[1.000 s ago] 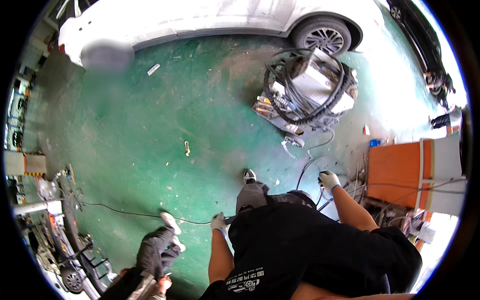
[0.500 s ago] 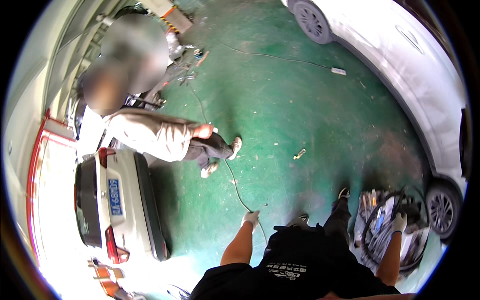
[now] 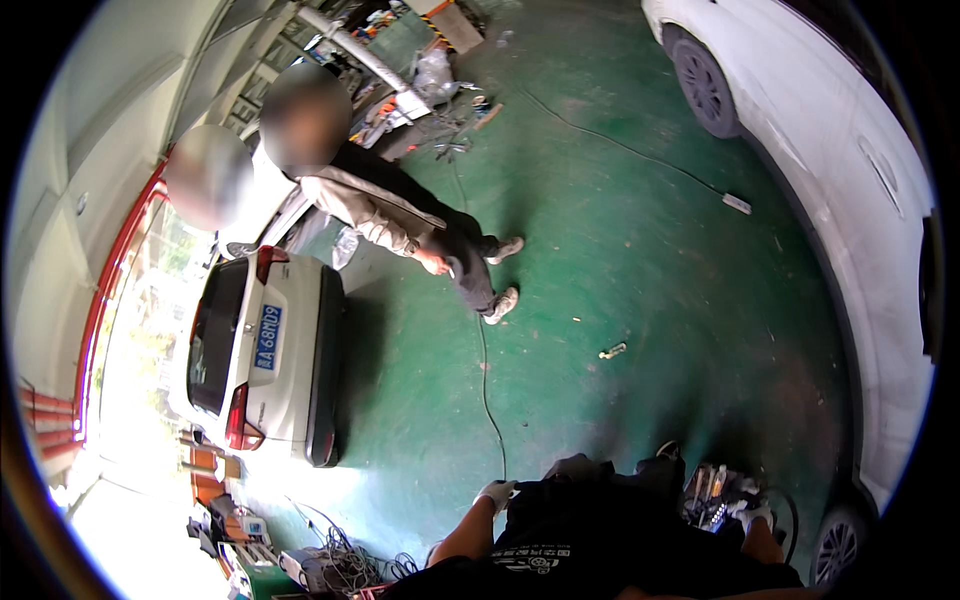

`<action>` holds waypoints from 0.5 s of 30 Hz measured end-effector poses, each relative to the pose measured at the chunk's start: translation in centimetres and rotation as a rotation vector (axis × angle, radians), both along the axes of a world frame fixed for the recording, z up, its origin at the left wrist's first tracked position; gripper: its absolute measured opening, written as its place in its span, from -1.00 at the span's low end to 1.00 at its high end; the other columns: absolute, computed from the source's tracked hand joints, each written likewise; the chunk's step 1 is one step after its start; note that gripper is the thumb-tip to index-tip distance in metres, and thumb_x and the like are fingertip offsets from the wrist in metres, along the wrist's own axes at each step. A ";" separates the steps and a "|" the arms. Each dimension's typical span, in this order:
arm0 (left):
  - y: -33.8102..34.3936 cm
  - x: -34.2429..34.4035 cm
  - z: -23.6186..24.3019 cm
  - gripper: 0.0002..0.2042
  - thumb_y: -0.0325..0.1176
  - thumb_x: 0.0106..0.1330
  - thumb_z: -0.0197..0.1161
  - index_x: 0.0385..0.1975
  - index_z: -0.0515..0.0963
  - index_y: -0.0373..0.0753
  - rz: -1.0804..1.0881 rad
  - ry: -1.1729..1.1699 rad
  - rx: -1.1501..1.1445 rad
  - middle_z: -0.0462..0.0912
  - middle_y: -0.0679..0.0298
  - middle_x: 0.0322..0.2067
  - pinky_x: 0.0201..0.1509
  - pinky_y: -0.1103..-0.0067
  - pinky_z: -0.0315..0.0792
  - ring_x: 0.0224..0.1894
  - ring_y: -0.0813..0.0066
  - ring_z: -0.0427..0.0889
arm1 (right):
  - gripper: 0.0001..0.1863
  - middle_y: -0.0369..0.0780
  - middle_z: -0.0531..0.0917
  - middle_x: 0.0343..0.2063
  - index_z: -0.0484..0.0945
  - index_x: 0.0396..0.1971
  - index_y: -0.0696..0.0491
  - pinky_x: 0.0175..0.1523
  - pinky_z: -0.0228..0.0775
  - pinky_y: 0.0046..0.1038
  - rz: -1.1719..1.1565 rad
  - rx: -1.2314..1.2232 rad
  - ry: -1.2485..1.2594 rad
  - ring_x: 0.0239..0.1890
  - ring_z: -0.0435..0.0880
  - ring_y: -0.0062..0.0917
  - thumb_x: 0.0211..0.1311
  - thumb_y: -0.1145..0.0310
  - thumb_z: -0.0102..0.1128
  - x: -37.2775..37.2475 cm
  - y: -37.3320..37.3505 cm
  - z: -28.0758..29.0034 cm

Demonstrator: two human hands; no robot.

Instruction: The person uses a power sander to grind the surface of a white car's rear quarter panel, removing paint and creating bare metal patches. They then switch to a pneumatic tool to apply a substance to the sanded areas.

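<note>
The gloved left hand (image 3: 497, 492) was curled nearly closed about the cable (image 3: 486, 385), which ran from it toward the far side over the green floor (image 3: 600, 270); the gloved right hand (image 3: 755, 517) was beside the tools (image 3: 712, 488) at near right, its grip impossible to tell; a co-worker (image 3: 385, 222) stood at far left, shoes close to the cable; white cars flanked it, one left (image 3: 292, 350), one right (image 3: 825, 150).

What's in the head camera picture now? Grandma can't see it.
The gloved left hand is at a thin cable over a green floor, the gloved right hand by jumbled gear. Another person stands ahead near a white car; a second white car is at right.
</note>
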State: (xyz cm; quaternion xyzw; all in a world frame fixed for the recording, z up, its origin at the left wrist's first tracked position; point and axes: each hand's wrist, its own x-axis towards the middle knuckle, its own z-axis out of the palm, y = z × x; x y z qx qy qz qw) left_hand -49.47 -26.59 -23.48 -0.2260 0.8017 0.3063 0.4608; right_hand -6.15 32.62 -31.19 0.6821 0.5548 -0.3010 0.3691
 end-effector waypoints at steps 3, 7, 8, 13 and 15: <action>4.0 -2.4 1.3 -0.52 0.02 0.40 0.35 0.03 0.65 -0.32 0.137 0.115 0.037 0.69 0.24 -0.23 -0.20 0.43 0.56 -0.30 0.40 0.66 | 0.10 -0.01 0.52 0.43 0.37 0.46 0.16 0.51 0.37 -0.35 0.112 -0.012 0.122 0.47 0.50 -0.20 -0.07 -0.08 0.62 1.6 0.8 -4.2; 7.9 -5.2 3.5 -0.47 0.02 0.40 0.36 0.15 0.62 -0.32 0.086 0.203 -0.010 0.72 0.22 -0.14 -0.11 0.41 0.58 -0.19 0.38 0.68 | 0.01 -0.04 0.46 0.48 0.32 0.51 0.14 0.58 0.25 -0.27 0.173 -0.054 0.220 0.53 0.41 -0.25 0.17 -0.13 0.44 2.9 2.0 -8.0; 8.6 -5.6 3.9 -0.48 0.00 0.42 0.36 0.15 0.62 -0.32 0.084 0.205 -0.004 0.71 0.22 -0.11 -0.12 0.41 0.58 -0.18 0.39 0.67 | 0.00 -0.04 0.46 0.48 0.33 0.51 0.14 0.58 0.26 -0.27 0.183 -0.060 0.207 0.53 0.42 -0.24 0.17 -0.13 0.43 2.8 2.2 -8.5; 10.5 -7.3 4.1 -0.44 0.04 0.41 0.35 0.16 0.63 -0.34 -0.152 0.150 -0.069 0.73 0.18 -0.05 -0.07 0.38 0.59 -0.12 0.35 0.70 | -0.03 -0.03 0.48 0.46 0.33 0.51 0.14 0.56 0.28 -0.25 0.174 -0.074 0.160 0.51 0.44 -0.23 0.21 -0.14 0.37 1.8 2.6 -8.3; 10.3 -7.6 3.1 -0.36 0.12 0.37 0.35 0.17 0.64 -0.37 -0.142 0.091 -0.106 0.76 0.11 -0.02 0.02 0.33 0.62 -0.07 0.28 0.75 | -0.04 -0.03 0.49 0.46 0.34 0.51 0.14 0.55 0.29 -0.25 0.155 -0.082 0.144 0.51 0.45 -0.22 0.23 -0.14 0.35 1.3 2.6 -8.0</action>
